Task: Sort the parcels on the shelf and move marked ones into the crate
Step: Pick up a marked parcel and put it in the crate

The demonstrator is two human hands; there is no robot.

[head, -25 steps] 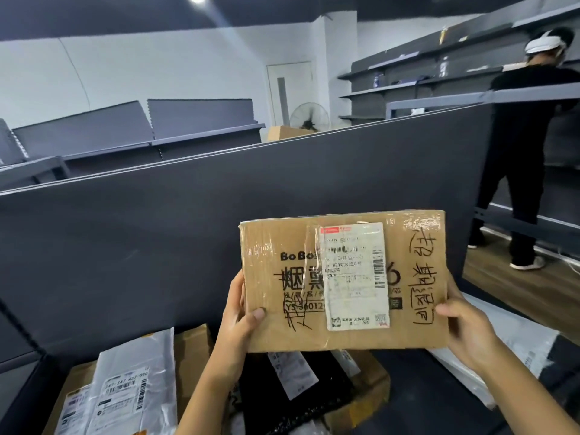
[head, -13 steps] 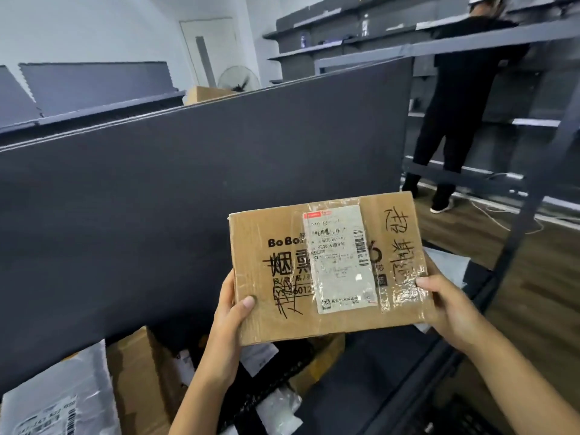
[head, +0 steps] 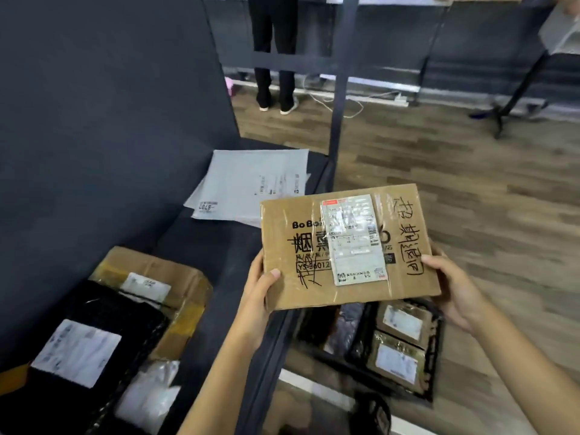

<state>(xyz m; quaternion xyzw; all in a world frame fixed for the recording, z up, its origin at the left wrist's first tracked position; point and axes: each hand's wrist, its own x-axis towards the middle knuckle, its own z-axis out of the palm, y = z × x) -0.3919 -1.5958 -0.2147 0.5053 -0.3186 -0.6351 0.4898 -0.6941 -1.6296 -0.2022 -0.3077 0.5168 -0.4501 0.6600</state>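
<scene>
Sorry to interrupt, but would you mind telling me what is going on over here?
A person is sorting parcels. The left hand and right hand grip a cardboard box with marker writing on it, held out past the shelf edge, roughly over the black crate on the floor. The crate holds a few parcels. A grey mailer and a black bag lie on the shelf.
</scene>
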